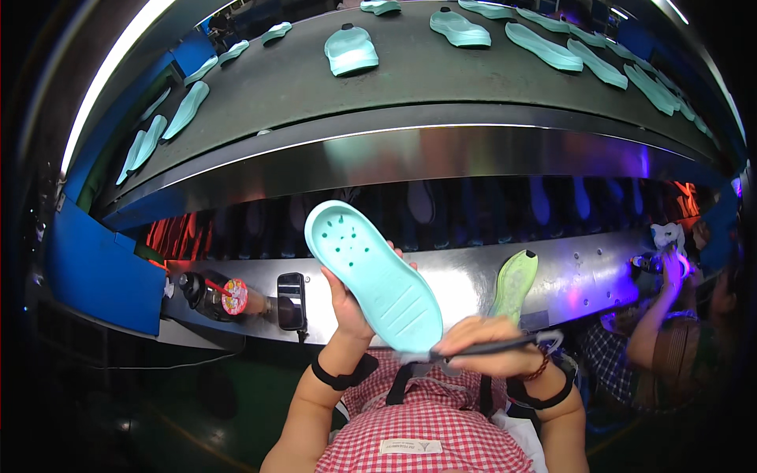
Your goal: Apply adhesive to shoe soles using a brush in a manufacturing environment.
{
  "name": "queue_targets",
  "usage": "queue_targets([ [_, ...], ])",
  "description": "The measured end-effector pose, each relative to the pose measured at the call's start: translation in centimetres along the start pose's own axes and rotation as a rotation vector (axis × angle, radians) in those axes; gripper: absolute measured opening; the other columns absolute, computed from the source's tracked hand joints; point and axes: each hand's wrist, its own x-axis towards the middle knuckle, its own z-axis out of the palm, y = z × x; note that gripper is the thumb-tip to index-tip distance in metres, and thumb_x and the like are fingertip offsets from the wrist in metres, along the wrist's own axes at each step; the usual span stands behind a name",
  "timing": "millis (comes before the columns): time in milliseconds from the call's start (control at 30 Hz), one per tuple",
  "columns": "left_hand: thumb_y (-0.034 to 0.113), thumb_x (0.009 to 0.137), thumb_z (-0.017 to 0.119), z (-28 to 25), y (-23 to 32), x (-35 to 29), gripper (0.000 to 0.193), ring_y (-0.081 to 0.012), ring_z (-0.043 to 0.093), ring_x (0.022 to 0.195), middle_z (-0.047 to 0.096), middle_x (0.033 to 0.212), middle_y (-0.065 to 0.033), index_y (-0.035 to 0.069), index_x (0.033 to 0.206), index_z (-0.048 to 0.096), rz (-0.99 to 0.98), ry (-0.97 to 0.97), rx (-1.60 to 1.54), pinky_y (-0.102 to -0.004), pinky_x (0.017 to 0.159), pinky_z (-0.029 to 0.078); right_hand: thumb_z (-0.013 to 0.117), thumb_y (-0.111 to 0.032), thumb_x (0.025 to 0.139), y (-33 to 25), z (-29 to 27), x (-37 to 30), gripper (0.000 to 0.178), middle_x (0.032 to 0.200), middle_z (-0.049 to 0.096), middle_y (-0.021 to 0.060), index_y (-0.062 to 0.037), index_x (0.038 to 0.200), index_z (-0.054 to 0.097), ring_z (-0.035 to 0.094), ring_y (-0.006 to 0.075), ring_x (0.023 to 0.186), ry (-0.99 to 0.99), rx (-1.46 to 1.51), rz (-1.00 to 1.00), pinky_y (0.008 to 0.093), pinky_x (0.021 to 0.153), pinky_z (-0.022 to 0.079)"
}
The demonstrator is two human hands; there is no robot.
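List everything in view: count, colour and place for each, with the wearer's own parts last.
held sole: one, turquoise, in the left hand
dark-handled tool: one, black, in the right hand; tip blurred
conveyor soles: about twenty, turquoise, on the belt
belt: one, dark grey, top
ledge: one, silver, below the belt
other sole: one, yellow-green, on the ledge, right
phone-like device: one, black, on the ledge, left
lidded cup: one, pink-red lid, left of the device
bottle: one, dark, left of the cup
panelling: count unclear, blue, far left
co-worker: at least one, dark checked clothing, far right
checked garment: one, red-white, bottom centre
armbands: two, black, forearms
hands: two, bare, centre
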Motion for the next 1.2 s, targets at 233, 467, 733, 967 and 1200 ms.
queue_targets([
  [233,0.068,0.078,0.026,-0.3,1.0,0.6,0.08,-0.0297,0.048,0.108,0.047,0.118,-0.0145,0.005,0.127,0.033,-0.068,-0.082,0.144,-0.0501,0.094,0.036,0.067,0.001,0.069,0.5,-0.1,-0.4,0.025,0.093,0.064,0.0054,-0.004,0.093,0.065,0.05,0.0184,0.103,0.039,0.135,0.156,0.0314,0.089,0.04],
  [467,0.065,0.081,0.023,3.7,-0.9,-1.8,0.08,-0.0385,0.043,0.112,0.037,0.129,-0.0189,0.005,0.134,0.023,-0.06,0.037,0.226,-0.0498,0.095,0.033,0.056,0.001,0.079,1.4,1.5,0.8,0.016,0.101,0.059,0.017,0.0046,0.095,0.058,0.058,0.0228,0.094,0.48,1.034,0.269,0.032,0.084,0.046],
  [733,0.049,0.088,0.023,1.7,-0.9,-2.4,0.065,-0.0349,0.047,0.11,0.042,0.124,-0.0205,0.001,0.131,0.026,-0.187,0.058,0.066,-0.0449,0.095,0.036,0.059,-0.001,0.078,-0.2,1.5,0.8,0.02,0.093,0.063,0.0106,0.0028,0.098,0.06,0.059,0.0112,0.081,0.335,0.494,0.342,0.0223,0.072,0.048],
  [967,0.052,0.082,0.039,1.2,-0.4,-1.4,0.07,-0.0346,0.05,0.106,0.045,0.121,-0.0201,0.002,0.13,0.03,-0.154,0.08,0.238,-0.0446,0.091,0.04,0.064,0.0,0.073,-0.4,-0.6,2.2,0.022,0.09,0.064,0.0113,-0.0001,0.095,0.063,0.06,0.0133,0.079,0.224,0.249,0.222,0.0241,0.069,0.049],
  [1200,0.054,0.08,0.041,0.1,0.5,-1.0,0.073,-0.0377,0.049,0.106,0.042,0.124,-0.0213,0.003,0.131,0.03,-0.169,0.112,0.337,-0.0503,0.091,0.038,0.065,0.0,0.071,0.1,-0.9,2.5,0.021,0.086,0.064,0.0108,-0.0024,0.093,0.064,0.06,0.014,0.072,0.104,0.145,0.124,0.0231,0.066,0.047],
])
